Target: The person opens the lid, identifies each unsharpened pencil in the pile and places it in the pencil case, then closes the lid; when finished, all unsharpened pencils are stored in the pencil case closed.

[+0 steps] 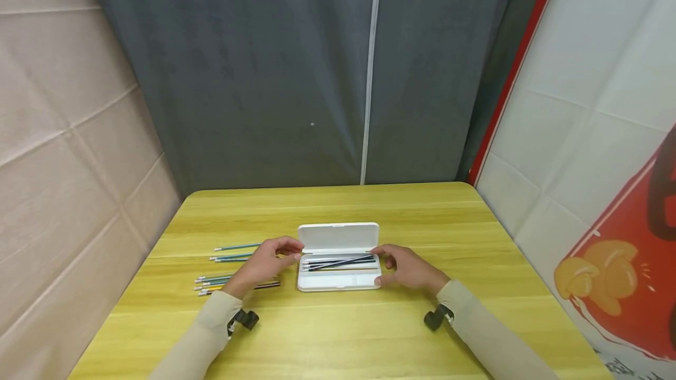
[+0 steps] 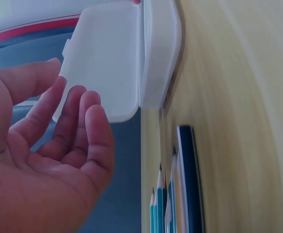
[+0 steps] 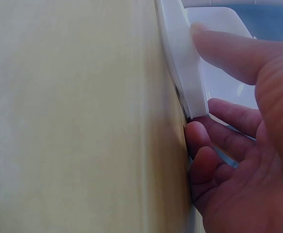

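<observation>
A white plastic pencil case (image 1: 338,282) lies with its lid (image 1: 339,237) raised at the middle of the table. Several dark pencils (image 1: 343,263) rest inside it, some crossing at a slant. My right hand (image 1: 409,268) grips the right end of the case; in the right wrist view the thumb lies on the rim of the case wall (image 3: 182,53) and fingers touch its side. At the left end is my left hand (image 1: 270,260), its fingers loosely bent and holding nothing. The left wrist view shows that hand (image 2: 59,150) apart from the case (image 2: 161,58).
Several loose pencils (image 1: 237,247), green, yellow and dark, lie on the wooden table (image 1: 369,333) left of the case, partly hidden under my left hand and forearm. A grey curtain (image 1: 264,75) hangs behind the table's far edge, with light cloth walls at both sides.
</observation>
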Action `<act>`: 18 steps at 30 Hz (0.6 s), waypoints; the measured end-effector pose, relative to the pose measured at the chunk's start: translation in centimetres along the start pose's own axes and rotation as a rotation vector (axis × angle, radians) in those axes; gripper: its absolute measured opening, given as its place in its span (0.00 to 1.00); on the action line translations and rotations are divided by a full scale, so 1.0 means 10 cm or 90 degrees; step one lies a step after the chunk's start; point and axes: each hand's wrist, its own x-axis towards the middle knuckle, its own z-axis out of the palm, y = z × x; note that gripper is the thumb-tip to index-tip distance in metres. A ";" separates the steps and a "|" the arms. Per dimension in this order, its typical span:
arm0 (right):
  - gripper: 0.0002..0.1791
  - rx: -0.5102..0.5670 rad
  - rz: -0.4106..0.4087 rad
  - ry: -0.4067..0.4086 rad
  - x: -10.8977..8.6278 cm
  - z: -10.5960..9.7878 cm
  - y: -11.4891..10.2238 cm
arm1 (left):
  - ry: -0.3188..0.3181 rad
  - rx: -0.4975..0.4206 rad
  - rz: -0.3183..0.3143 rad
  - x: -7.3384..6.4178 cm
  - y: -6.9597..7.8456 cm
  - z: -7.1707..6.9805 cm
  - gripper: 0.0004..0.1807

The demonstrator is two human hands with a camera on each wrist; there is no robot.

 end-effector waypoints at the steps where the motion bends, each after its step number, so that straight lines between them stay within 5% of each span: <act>1: 0.40 0.000 -0.002 0.000 0.00 0.00 0.00 | 0.003 0.002 0.000 -0.02 -0.01 -0.03 0.16; 18: 0.39 -0.002 -0.011 -0.005 0.00 0.00 0.00 | 0.040 0.026 -0.022 -0.28 -0.21 -0.47 0.19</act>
